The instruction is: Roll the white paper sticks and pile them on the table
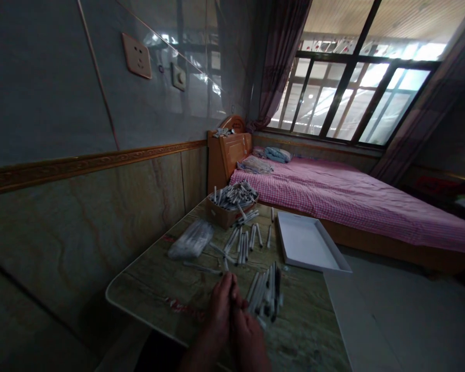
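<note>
My left hand (220, 302) and my right hand (248, 330) are pressed together over the near part of the table, fingers closed and touching. What they hold, if anything, is hidden between them. A slim white stick (225, 264) shows just beyond my left fingertips; I cannot tell whether it is held or lying there. Close to the right hand is a bunch of white pen-like sticks (260, 289), some with dark ends. More loose pen-like sticks (243, 246) lie in rough rows farther off.
A cardboard box (220, 217) heaped with similar sticks stands at the table's far end. Left of the sticks lies a clear plastic bag (191, 240). A shallow white tray (308, 243) overhangs the right edge of the table (147, 281). Beyond is a bed (333, 191).
</note>
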A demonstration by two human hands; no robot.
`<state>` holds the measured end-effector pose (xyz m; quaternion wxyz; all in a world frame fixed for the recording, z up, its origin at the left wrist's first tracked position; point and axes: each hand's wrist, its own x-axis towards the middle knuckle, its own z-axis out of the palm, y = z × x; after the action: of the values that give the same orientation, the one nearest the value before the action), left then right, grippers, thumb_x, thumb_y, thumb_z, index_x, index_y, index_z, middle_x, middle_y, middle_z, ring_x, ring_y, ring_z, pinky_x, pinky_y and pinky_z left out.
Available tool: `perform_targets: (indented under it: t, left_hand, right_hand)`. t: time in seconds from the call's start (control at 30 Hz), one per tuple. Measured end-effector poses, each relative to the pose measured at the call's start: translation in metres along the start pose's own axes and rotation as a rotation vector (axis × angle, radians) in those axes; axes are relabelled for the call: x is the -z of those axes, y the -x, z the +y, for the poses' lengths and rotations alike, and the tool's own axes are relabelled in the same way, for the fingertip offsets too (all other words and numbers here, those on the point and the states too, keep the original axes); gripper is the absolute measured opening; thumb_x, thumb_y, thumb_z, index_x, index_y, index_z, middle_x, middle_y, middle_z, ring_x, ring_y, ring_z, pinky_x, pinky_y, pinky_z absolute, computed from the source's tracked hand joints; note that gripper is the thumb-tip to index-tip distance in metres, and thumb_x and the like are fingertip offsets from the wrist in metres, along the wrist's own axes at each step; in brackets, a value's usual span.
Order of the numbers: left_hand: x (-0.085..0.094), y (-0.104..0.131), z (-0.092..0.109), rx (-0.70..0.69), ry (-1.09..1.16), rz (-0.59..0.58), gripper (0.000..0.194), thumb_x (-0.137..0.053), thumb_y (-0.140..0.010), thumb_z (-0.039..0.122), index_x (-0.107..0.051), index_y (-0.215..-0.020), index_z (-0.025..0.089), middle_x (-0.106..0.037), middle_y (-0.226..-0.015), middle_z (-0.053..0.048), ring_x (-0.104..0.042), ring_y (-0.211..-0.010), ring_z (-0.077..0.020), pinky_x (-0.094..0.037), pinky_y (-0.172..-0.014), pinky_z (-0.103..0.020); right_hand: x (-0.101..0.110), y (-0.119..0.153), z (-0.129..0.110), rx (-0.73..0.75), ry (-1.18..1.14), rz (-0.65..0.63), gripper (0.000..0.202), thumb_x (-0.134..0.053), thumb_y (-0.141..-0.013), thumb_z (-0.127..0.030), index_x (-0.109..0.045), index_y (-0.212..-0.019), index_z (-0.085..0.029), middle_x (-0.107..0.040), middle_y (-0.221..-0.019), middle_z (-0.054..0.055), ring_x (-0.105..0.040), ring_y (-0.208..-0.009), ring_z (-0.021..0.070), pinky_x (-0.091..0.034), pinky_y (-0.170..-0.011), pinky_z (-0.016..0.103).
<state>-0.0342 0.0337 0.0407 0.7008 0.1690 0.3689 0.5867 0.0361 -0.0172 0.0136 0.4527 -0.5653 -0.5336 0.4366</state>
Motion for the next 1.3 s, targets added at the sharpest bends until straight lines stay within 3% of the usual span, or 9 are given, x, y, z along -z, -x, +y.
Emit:
perform_targets:
  t: [0.13,0.27,0.47,0.6,0.73,0.9,1.0,1.1,1.3]
  left_hand:
    - [0.005,-0.019,0.031,-0.086,0.117,0.170,0.044,-0.074,-0.078,0.052,-0.047,-0.067,0.019,-0.034,-0.042,0.015,-0.033,-0.033,-0.0020,-0.039,-0.042,-0.016]
    - [0.014,-0.030,0.058,-0.111,0.173,0.027,0.032,-0.071,-0.086,0.042,-0.055,-0.073,0.017,-0.047,-0.048,0.011,-0.047,-0.041,-0.0042,-0.052,-0.053,-0.020]
    - [0.023,-0.023,0.039,0.029,0.171,0.065,0.009,-0.060,-0.094,0.020,-0.065,-0.089,0.013,-0.071,-0.069,-0.002,-0.071,-0.062,-0.0137,-0.060,-0.068,-0.029]
    - [0.032,-0.020,0.026,0.039,0.130,0.032,0.012,-0.064,-0.090,0.017,-0.066,-0.101,0.013,-0.076,-0.083,-0.008,-0.075,-0.076,-0.0181,-0.060,-0.077,-0.033]
    - [0.039,-0.022,0.014,-0.034,0.001,0.004,0.032,-0.079,-0.077,0.030,-0.067,-0.102,0.014,-0.075,-0.077,-0.005,-0.072,-0.069,-0.0173,-0.058,-0.070,-0.029]
    - [0.047,-0.021,-0.009,-0.260,-0.525,-0.069,0.037,-0.073,-0.076,0.043,-0.073,-0.103,0.017,-0.067,-0.063,0.001,-0.062,-0.057,-0.0145,-0.050,-0.057,-0.025]
    - [0.050,-0.015,-0.017,-0.449,-0.866,-0.091,0.026,-0.064,-0.083,0.031,-0.075,-0.105,0.025,-0.076,-0.083,-0.003,-0.070,-0.084,-0.0206,-0.054,-0.083,-0.032]
    - [0.049,-0.009,-0.019,-0.550,-1.127,-0.196,0.033,-0.053,-0.088,0.023,-0.072,-0.114,0.030,-0.076,-0.113,-0.003,-0.068,-0.108,-0.0225,-0.049,-0.100,-0.037]
    - [0.050,-0.012,-0.023,-0.747,-1.508,-0.262,0.038,-0.046,-0.091,0.019,-0.070,-0.118,0.030,-0.076,-0.104,-0.005,-0.071,-0.093,-0.0218,-0.055,-0.085,-0.032]
  right_hand:
    - [0.005,0.012,0.027,0.111,0.443,0.116,0.048,-0.041,-0.094,-0.058,-0.063,-0.068,-0.025,-0.066,-0.059,0.004,-0.062,-0.053,0.0196,-0.034,-0.050,0.027]
    - [0.012,0.018,0.050,0.079,0.734,0.056,0.036,-0.042,-0.097,-0.045,-0.066,-0.078,-0.028,-0.071,-0.065,0.004,-0.068,-0.058,0.0210,-0.033,-0.049,0.027]
    - [0.010,0.006,0.034,-0.009,0.959,-0.003,0.030,-0.045,-0.096,-0.042,-0.066,-0.082,-0.027,-0.076,-0.081,0.006,-0.073,-0.075,0.0250,-0.037,-0.054,0.026]
    - [0.011,0.009,0.030,-0.010,0.889,0.015,0.024,-0.049,-0.094,-0.043,-0.064,-0.086,-0.027,-0.076,-0.079,0.004,-0.073,-0.073,0.0240,-0.036,-0.053,0.025]
    - [0.021,0.013,0.040,0.052,0.681,0.060,0.024,-0.046,-0.095,-0.043,-0.062,-0.085,-0.027,-0.074,-0.078,0.003,-0.071,-0.071,0.0216,-0.039,-0.057,0.025]
    - [0.040,0.002,0.036,0.053,0.360,0.156,0.036,-0.041,-0.094,-0.053,-0.058,-0.079,-0.026,-0.068,-0.071,0.001,-0.065,-0.065,0.0185,-0.041,-0.060,0.025]
    - [0.048,-0.011,0.019,0.034,0.205,0.226,0.042,-0.042,-0.089,-0.060,-0.055,-0.071,-0.025,-0.061,-0.065,0.000,-0.058,-0.060,0.0173,-0.042,-0.058,0.025]
    - [0.056,-0.023,0.005,0.021,0.138,0.257,0.043,-0.043,-0.086,-0.062,-0.057,-0.071,-0.024,-0.059,-0.064,-0.002,-0.055,-0.060,0.0167,-0.042,-0.057,0.025]
    - [0.069,-0.027,0.003,0.075,0.170,0.260,0.043,-0.052,-0.083,-0.061,-0.053,-0.062,-0.023,-0.052,-0.057,-0.004,-0.050,-0.056,0.0137,-0.037,-0.055,0.024]
